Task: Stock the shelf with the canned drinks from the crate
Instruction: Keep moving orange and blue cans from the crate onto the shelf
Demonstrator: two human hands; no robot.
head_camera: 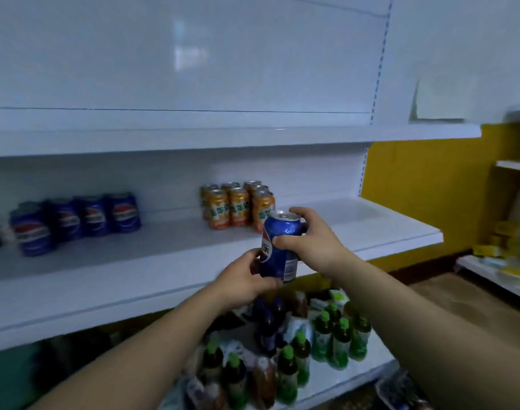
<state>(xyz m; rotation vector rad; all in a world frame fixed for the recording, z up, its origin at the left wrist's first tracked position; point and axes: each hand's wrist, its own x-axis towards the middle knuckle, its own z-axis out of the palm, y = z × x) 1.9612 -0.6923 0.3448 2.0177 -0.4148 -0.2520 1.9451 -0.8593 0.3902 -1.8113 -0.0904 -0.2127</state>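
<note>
Holding one blue can (278,250) in both hands in front of the middle shelf (134,270): left hand (247,279) curled round its base, right hand (309,241) gripping near the top. Partly stocked, I'd say: blue cans (75,220) grouped at left, orange cans (238,204) at centre, wide gap between. Crate not in view, so remaining count unknown. Bottles (327,335) below are blurred.

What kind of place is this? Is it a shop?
Most likely a small shop. White store shelves hold rows of blue cola cans and orange drink cans, green-capped bottles stand lower down, and the left hand and right hand hold another blue can.
</note>
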